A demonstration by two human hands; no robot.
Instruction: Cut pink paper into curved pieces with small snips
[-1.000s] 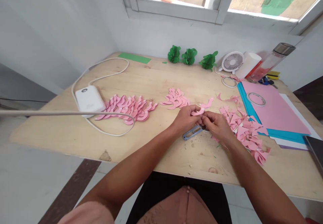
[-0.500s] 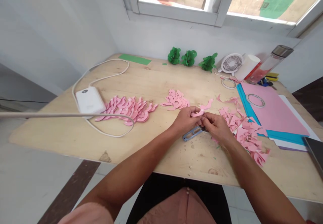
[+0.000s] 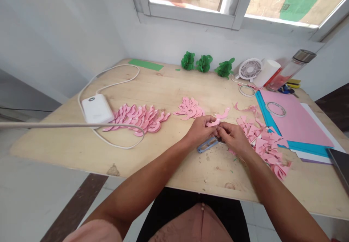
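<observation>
Pink paper fills the middle of the wooden table, seen from the head camera looking down at two bare hands. The person's left hand pinches a curved pink paper strip between thumb and fingers in a narrow grip, and the right hand curls close beside it, its fingertips against the strip. Blue-handled thread snips lie just under the hands with their tip hidden, so whether the right hand grips them cannot be told. Pink paper scraps heap to the right of the hands, while cut pink crescents and a smaller crescent pile lie to the left. Farther off sit a white power bank with its cable, three green paper honeycomb balls, a small white fan, and a pink sheet on a blue folder.
</observation>
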